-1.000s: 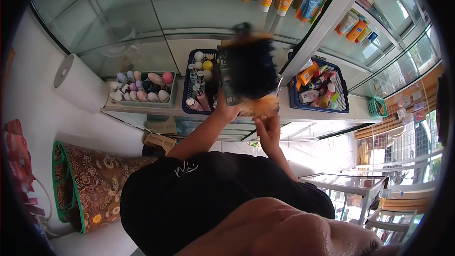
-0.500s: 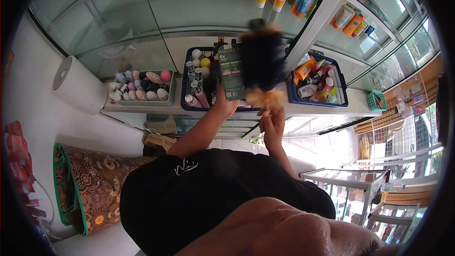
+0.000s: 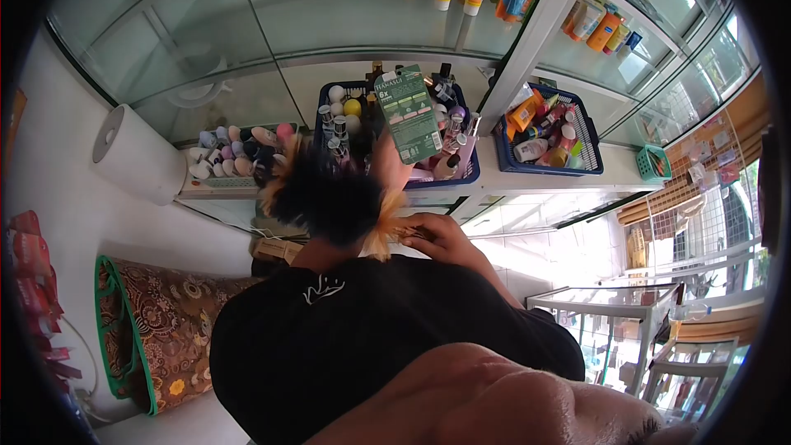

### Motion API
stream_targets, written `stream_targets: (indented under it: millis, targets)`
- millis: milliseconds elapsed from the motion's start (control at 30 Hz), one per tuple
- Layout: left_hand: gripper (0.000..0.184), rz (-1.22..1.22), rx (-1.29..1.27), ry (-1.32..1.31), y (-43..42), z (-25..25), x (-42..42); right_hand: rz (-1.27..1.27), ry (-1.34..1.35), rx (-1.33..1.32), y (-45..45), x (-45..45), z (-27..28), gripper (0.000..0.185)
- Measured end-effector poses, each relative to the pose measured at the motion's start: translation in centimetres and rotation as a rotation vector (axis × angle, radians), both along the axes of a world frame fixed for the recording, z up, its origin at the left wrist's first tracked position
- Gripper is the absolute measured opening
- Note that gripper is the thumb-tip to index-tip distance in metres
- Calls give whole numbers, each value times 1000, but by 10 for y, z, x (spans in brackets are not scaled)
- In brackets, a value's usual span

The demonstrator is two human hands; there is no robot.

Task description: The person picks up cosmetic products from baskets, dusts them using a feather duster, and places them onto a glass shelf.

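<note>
The left hand point(image 3: 394, 166) grips a flat green printed packet point(image 3: 409, 115), a blue latticed plastic basket point(image 3: 472, 175) beneath; the right hand point(image 3: 441, 239) clasps a fluffy black-and-orange duster point(image 3: 334, 202).

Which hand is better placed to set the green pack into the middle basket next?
Left, I'd say: the left hand grips the green pack, which appears over the middle basket. The right hand is occupied with the duster and would probably need freeing first.

Wall: plain white point(image 3: 49, 148)
Cabinet: clear glass panels, pale metal frame point(image 3: 508, 62)
Floor: glossy white tiles point(image 3: 568, 255)
Rack: white wire grid point(image 3: 685, 177)
Light: bright daylight, right side
</note>
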State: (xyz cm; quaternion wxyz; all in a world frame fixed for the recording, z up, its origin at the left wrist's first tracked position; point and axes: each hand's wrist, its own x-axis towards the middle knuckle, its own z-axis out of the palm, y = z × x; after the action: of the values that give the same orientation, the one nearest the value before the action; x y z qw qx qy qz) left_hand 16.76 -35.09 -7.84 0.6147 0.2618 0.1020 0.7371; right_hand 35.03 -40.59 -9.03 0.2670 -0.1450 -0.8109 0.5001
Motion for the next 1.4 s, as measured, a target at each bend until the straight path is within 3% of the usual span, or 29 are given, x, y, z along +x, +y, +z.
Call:
stream_targets:
  millis: [67, 167, 200, 267, 300, 400, 500, 567, 633, 667, 700, 733, 833, 933, 1000, 1033, 1133, 1233, 1400]
  targets:
    - [42, -113, 16, -114, 5, -7, -2, -11, 5, 26, 1, 1, -4, 33]
    - [42, -274, 45, -284, 12, -20, -7, -277, -5, -153, 3, 8, -2, 33]
    - [42, -328, 55, -341, 11, -16, -7, -377, 125, -225, 4, 6, -3, 29]
    - [54, 120, -119, -67, 0, -9, 1, -498, 360, -322, 13, 8, -14, 30]
    - [60, 56, -124, -158, 1, -5, -2, -560, 482, -369, 16, 8, -14, 31]
    - [61, -16, -85, -54, -1, -6, -4, -715, 538, -331, 20, 9, -12, 34]
    - [62, -22, -16, -121, -5, -3, -3, -587, 509, -306, 16, 7, -21, 31]
    - [63, 66, 26, -69, -2, -11, 3, -524, 304, -257, 6, 6, -22, 28]
    - [63, 59, 78, 139, 2, -17, -4, -384, 21, 86, 2, 11, -17, 28]
    - [63, 61, 108, 241, 2, -14, -8, -284, 21, 107, 0, 9, -8, 27]
    - [61, -132, 134, -100, 1, -12, -10, -185, 20, 126, -2, 5, 3, 26]
    - [60, -106, 138, -99, 0, -9, -8, -87, 19, 144, -3, 4, 8, 25]
    - [56, -43, 135, -101, -1, -5, -3, -95, -25, 155, -4, 5, 9, 25]
    - [54, -5, 97, -115, -1, -5, 3, -292, 8, 88, -3, 10, 3, 27]
    - [52, 16, 67, -126, -2, -6, 6, -435, 223, -159, 3, 9, -9, 28]
    - [48, 75, -144, -91, -3, -6, 4, -507, 331, -284, 6, 10, -14, 29]
    - [44, 15, -153, -17, -5, 0, -1, -643, 492, -327, 16, 17, -7, 29]
    - [42, -47, -153, -9, -10, -1, -4, -655, 497, -310, 19, 20, -2, 29]
    - [43, -134, 15, -86, 3, -21, -7, -255, 179, -147, 16, 36, -12, 28]
